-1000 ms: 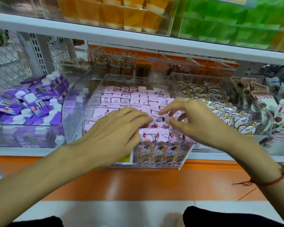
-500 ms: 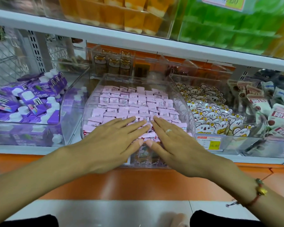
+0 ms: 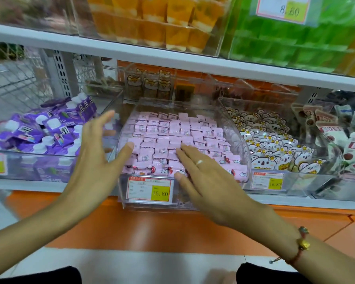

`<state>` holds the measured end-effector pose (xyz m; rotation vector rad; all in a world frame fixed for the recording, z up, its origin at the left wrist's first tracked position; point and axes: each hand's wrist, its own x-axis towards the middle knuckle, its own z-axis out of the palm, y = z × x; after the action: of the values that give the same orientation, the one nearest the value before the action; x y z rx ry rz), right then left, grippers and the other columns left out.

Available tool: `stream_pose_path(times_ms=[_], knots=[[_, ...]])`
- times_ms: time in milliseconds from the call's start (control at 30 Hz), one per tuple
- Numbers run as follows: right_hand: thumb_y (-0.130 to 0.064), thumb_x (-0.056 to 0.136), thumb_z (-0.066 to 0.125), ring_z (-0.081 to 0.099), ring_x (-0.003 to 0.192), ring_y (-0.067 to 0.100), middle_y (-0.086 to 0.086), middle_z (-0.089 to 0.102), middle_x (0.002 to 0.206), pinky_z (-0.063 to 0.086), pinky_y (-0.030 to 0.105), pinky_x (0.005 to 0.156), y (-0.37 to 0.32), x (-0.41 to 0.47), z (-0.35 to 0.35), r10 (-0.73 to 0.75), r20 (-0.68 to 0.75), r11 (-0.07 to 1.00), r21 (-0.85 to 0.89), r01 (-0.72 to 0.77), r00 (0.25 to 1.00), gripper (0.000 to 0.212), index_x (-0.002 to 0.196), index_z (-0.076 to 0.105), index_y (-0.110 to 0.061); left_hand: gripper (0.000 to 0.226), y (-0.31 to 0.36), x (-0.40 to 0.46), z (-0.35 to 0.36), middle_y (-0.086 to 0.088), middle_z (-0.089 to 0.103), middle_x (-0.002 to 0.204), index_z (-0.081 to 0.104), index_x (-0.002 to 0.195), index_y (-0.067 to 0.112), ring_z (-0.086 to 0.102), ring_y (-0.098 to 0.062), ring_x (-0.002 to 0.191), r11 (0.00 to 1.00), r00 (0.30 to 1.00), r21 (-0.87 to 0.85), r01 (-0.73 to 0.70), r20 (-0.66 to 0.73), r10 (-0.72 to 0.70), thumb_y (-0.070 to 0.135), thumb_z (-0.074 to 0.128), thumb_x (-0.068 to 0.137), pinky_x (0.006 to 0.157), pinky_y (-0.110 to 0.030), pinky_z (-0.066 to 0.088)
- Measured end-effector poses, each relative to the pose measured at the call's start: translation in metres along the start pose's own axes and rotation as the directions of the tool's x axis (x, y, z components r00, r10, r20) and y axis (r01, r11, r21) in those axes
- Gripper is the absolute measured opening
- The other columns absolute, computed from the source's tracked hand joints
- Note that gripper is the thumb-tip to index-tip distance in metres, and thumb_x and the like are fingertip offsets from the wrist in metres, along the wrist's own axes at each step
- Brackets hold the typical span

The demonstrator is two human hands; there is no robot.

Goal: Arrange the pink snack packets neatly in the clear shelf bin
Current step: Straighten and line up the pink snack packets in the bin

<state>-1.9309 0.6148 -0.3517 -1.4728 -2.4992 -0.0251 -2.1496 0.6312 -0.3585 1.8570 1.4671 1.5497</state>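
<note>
I see the pink packets [image 3: 173, 138] lying in tidy rows inside the clear bin [image 3: 237, 128] at the middle of the shelf, a price tag [image 3: 149, 190] on its front wall. My right hand [image 3: 208, 181] lies flat over the front rows, fingers straight and slightly spread, gripping nothing. My left hand [image 3: 94, 158] hovers at the bin's left side, fingers straight and apart, thumb tip at the wall; I cannot tell if it touches. Purple pouches [image 3: 39, 130] fill the neighbouring bin.
</note>
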Motion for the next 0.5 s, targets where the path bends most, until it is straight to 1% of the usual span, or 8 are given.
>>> stream_pose_path(times_ms=[33,100,200,333,400,433,467,500], knots=[[-0.045,0.1,0.021,0.002,0.145,0.006,-0.003,0.005,0.16,-0.009,0.012,0.107,0.0,0.0,0.001,0.001,0.032,1.0,-0.023,-0.001,0.999,0.059,0.152,0.008,-0.02,0.049,-0.004,-0.002,0.003,0.017,0.044,0.12,0.039,0.13,0.035,0.049,0.004,0.106,0.996,0.997,-0.052,0.077,0.034,-0.075,0.018,0.059,0.089,0.085,-0.01,0.04],[-0.048,0.099,0.019,0.004,0.145,0.005,-0.006,0.007,0.16,-0.005,0.014,0.111,0.006,0.001,-0.003,0.012,0.094,1.0,0.001,-0.012,0.995,0.06,0.152,0.009,-0.022,0.038,-0.007,-0.005,0.007,0.02,0.05,0.112,0.045,0.123,0.031,0.051,0.022,0.089,0.984,0.991,-0.121,0.13,0.051,-0.125,0.011,0.054,0.092,0.07,0.004,0.037],[-0.049,0.098,0.019,0.006,0.144,-0.001,-0.013,0.011,0.158,0.003,0.017,0.116,0.018,0.001,-0.011,0.021,0.169,0.995,0.096,-0.037,0.985,0.058,0.151,0.015,-0.028,0.038,-0.003,-0.009,0.008,0.007,0.053,0.119,0.047,0.118,0.028,0.048,0.03,0.083,0.979,0.99,-0.156,0.133,0.059,-0.126,0.0,0.05,0.093,0.065,0.005,0.037],[-0.056,0.088,0.007,0.003,0.144,-0.001,-0.012,0.008,0.159,0.0,0.015,0.115,0.023,-0.001,-0.01,-0.016,0.188,1.0,0.017,0.013,0.982,0.07,0.152,0.011,-0.027,0.04,0.0,-0.011,0.007,0.009,0.051,0.121,0.044,0.119,0.031,0.051,0.023,0.087,0.984,0.986,-0.116,0.132,0.121,-0.118,0.001,0.05,0.093,0.065,0.003,0.038],[-0.058,0.085,0.005,0.003,0.144,-0.001,-0.013,0.008,0.159,-0.001,0.015,0.115,0.023,-0.001,-0.008,-0.026,0.182,1.0,0.019,0.023,0.983,0.073,0.152,0.01,-0.028,0.039,0.002,-0.006,0.005,0.008,0.05,0.119,0.045,0.119,0.03,0.054,0.009,0.092,0.979,0.977,-0.088,0.185,0.128,-0.173,0.005,0.055,0.091,0.069,-0.003,0.041],[-0.057,0.087,0.007,0.005,0.143,-0.001,-0.013,0.01,0.158,0.001,0.016,0.115,0.024,-0.001,-0.007,-0.03,0.169,0.999,0.049,0.022,0.985,0.071,0.151,0.012,-0.028,0.041,0.003,-0.004,0.003,0.006,0.048,0.121,0.045,0.122,0.027,0.053,-0.001,0.098,0.984,0.979,-0.027,0.177,0.104,-0.173,0.007,0.059,0.089,0.078,-0.01,0.041],[-0.054,0.091,0.012,0.009,0.143,-0.001,-0.013,0.015,0.157,0.005,0.017,0.116,0.026,0.0,-0.007,-0.021,0.145,0.994,0.11,0.005,0.989,0.066,0.151,0.018,-0.028,0.045,0.007,-0.001,0.002,0.006,0.043,0.122,0.045,0.126,0.023,0.049,-0.008,0.105,0.993,0.993,0.075,0.093,0.069,-0.098,0.009,0.062,0.087,0.086,-0.017,0.038],[-0.049,0.095,0.02,0.016,0.141,0.0,-0.013,0.023,0.155,0.011,0.018,0.116,0.027,0.001,-0.009,0.004,0.111,0.979,0.201,-0.027,0.994,0.058,0.149,0.025,-0.028,0.047,0.012,0.002,0.001,0.008,0.039,0.123,0.046,0.128,0.02,0.044,-0.01,0.111,0.984,0.998,0.172,-0.047,0.047,0.04,0.012,0.064,0.086,0.092,-0.02,0.033]])
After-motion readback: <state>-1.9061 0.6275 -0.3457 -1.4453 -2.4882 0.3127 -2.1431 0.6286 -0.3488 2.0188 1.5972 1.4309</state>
